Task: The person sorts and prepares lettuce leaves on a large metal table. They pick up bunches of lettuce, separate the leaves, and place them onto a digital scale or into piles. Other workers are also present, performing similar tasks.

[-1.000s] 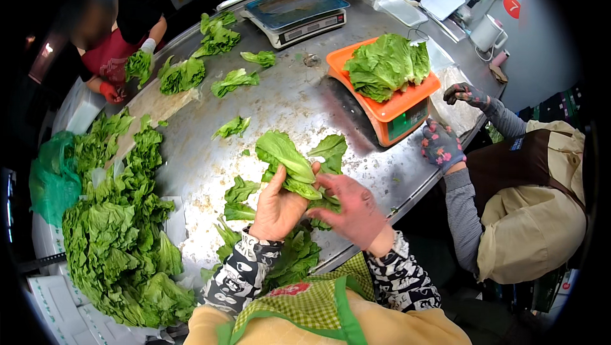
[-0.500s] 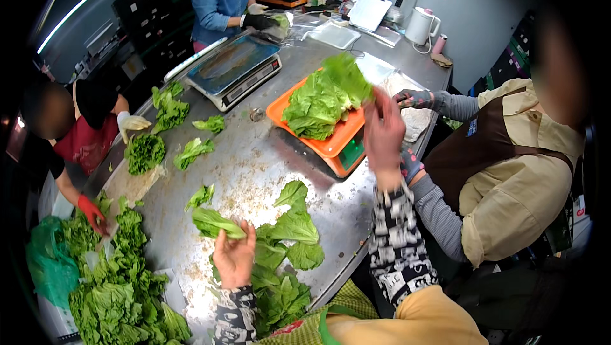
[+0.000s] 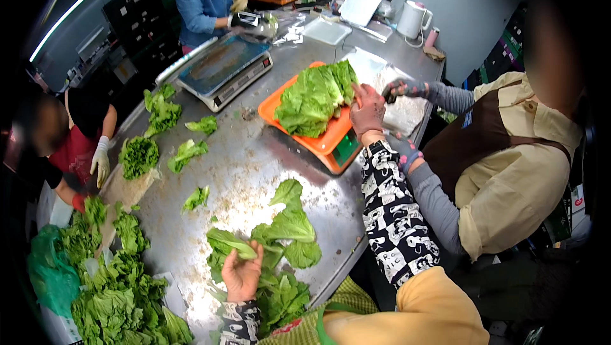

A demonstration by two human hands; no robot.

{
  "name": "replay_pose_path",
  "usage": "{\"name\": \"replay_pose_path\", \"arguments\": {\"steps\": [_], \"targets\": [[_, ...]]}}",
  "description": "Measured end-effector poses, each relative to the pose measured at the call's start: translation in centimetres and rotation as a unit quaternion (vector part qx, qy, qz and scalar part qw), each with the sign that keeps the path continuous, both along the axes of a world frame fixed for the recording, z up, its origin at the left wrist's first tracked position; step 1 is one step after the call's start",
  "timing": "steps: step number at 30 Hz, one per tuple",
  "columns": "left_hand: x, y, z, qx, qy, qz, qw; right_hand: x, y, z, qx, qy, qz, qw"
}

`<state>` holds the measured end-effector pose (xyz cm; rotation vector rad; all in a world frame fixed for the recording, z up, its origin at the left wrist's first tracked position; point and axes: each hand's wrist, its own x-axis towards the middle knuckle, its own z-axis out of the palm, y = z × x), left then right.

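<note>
Lettuce pile (image 3: 309,102): up on the orange tray (image 3: 330,141), leaves layered in a loose bunch, frilled ends lying to the left!
Right hand (image 3: 369,111): way out at the tray's right side, fingertips up against the pile's edge; clamped or merely resting, I cannot tell from here.
Left hand (image 3: 242,276): low over the metal table (image 3: 181,224), thumb and fingers pinched together on one end of a single leaf (image 3: 226,242).
Loose leaves (image 3: 296,225): overlapping on the metal, just to the right of that left hand.
Lower left: one big lettuce heap (image 3: 118,310), with a green plastic bag (image 3: 49,275) right beside it.
Right-hand neighbour: dark glove (image 3: 399,89) just beside the right hand.
Far side: blue-topped scale (image 3: 223,67), and a blue-shirted worker (image 3: 205,1) behind it.
</note>
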<state>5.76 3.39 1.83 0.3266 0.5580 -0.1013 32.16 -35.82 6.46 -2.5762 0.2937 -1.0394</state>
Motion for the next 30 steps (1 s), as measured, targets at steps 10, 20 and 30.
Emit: {"name": "replay_pose_path", "arguments": {"steps": [10,20,30], "targets": [[-2.4,0.2,0.4,-0.042,-0.083,-0.057,0.994,-22.8,14.9,-5.5,0.067,0.435,0.305,0.844],[-4.6,1.5,-0.2,-0.029,-0.076,-0.089,0.993,-24.5,18.5,-7.1,0.440,0.256,0.328,0.796],[-5.7,1.0,2.6,0.035,-0.074,-0.109,0.991,-26.9,22.3,-0.3,0.648,0.340,0.452,0.510]]}}
